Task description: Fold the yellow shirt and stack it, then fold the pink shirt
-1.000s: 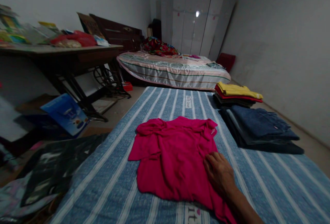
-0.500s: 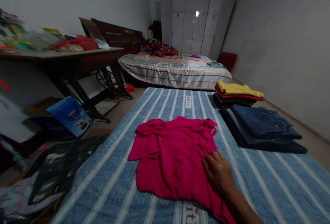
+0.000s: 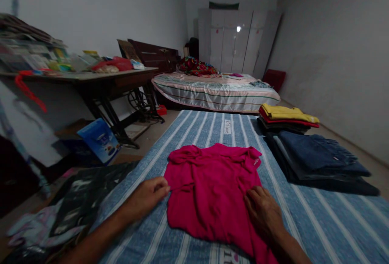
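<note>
A magenta shirt (image 3: 215,191) lies spread on the blue striped bedding, with wrinkles across its front and small lettering near its upper right. At its left side, my left hand (image 3: 148,197) pinches the sleeve edge between thumb and fingers. My right hand (image 3: 264,210) rests on the shirt's right edge, its fingers curled down and closed on the fabric. The fingertips of the right hand are partly hidden. Below that hand, a strip of the shirt trails toward the bottom of the view.
Folded jeans (image 3: 319,150) are stacked at the right of the striped bedding (image 3: 194,128). Behind them sits a pile topped by a yellow garment (image 3: 287,112). A cluttered sewing table (image 3: 121,75) stands left; another bed (image 3: 212,90) lies beyond.
My left hand has come in from the left and taken hold of the shirt's sleeve. My right hand stays at the right edge. The view has tilted up and turned left.
</note>
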Available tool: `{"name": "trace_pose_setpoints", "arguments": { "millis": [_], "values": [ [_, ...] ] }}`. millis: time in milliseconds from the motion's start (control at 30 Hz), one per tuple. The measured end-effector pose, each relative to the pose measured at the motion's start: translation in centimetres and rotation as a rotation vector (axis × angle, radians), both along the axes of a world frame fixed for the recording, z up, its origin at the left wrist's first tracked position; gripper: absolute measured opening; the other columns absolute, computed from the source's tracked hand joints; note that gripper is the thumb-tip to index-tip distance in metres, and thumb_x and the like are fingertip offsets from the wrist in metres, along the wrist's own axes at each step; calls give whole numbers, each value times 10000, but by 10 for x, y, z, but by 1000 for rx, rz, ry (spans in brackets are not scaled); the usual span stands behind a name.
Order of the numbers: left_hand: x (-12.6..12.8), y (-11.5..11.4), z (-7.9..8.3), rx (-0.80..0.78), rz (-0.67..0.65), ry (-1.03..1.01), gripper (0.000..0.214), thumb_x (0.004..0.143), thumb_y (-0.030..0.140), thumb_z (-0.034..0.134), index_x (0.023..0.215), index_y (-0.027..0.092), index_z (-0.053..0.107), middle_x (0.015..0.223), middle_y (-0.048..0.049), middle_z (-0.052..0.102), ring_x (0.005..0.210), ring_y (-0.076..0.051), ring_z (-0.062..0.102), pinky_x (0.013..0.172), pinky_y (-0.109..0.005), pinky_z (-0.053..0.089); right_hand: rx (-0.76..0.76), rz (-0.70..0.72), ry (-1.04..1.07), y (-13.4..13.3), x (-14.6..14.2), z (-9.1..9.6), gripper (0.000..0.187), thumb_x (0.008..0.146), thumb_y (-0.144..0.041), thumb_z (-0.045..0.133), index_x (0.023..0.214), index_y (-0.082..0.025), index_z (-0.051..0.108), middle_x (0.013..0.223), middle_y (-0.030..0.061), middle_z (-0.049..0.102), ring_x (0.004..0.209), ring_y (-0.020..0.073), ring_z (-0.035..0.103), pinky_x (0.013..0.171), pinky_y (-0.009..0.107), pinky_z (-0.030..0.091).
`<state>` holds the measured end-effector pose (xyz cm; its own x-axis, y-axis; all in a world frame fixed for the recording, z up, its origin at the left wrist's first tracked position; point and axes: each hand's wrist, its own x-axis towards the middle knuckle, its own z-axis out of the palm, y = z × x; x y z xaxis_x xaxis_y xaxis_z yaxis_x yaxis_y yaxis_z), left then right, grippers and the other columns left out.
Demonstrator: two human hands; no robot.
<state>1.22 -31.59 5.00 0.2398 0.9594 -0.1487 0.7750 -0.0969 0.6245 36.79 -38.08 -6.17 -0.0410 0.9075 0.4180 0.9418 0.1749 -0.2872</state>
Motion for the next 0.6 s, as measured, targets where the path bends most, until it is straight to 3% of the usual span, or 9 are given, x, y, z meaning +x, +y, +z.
{"name": "trace_pose_setpoints", "arguments": {
  "millis": [133,267,433,600],
  "values": [
    [-3,67,-12,189,241,197,238,753,404,474,765,185,563,743,-42,638,742,-205,601,642,-265,413,-81,16,91,13,12,6,291,919,-310,415,779,-216,652,772,46,650,749,177,606,689,278,440],
    [-1,106,-27,174,389,325,335,778,400,510,970,141,599,964,-128,687,878,-242,652,691,-266,443,-5,18,158,44,22,22,295,908,-318,399,873,-197,666,825,63,673,763,183,622,693,277,450],
    [8,126,-34,130,431,353,369,773,417,542,1005,142,626,987,-137,701,908,-254,660,687,-272,444,-68,-21,-7,99,14,49,211,881,-249,461,910,-209,666,915,66,663,874,190,598,752,277,423],
    [7,129,-48,104,392,224,139,671,314,584,686,177,607,645,-14,637,671,-192,614,535,-245,358,-214,-87,-152,143,-7,52,257,851,-227,530,1081,-200,641,1063,104,630,984,217,567,747,276,407]
  ]
}}
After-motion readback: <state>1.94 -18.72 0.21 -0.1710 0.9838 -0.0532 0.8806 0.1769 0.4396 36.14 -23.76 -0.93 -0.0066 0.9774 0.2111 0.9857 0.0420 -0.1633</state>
